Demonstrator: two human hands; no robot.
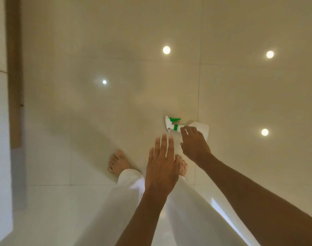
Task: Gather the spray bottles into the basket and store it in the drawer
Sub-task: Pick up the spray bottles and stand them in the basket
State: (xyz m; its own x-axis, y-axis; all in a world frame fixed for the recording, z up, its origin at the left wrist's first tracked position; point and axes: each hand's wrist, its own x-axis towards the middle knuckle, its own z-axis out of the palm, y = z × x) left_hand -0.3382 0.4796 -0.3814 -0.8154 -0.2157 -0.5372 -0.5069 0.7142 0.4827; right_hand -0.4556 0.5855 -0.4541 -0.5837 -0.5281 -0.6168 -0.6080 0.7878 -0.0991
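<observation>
A white spray bottle [203,128] with a green trigger and green collar lies on its side on the glossy tiled floor, nozzle pointing left. My right hand [195,143] hovers just over the bottle's neck and body, fingers spread and curled, holding nothing. My left hand [161,164] is flat and open, fingers together and extended, a little left of and nearer than the bottle. No basket or drawer is in view.
My two bare feet [119,162] and white trouser legs [128,189] are below the hands. Along the left runs a wooden strip [15,71] beside white panels [0,121]. The cream floor tiles [98,50] reflect ceiling lights.
</observation>
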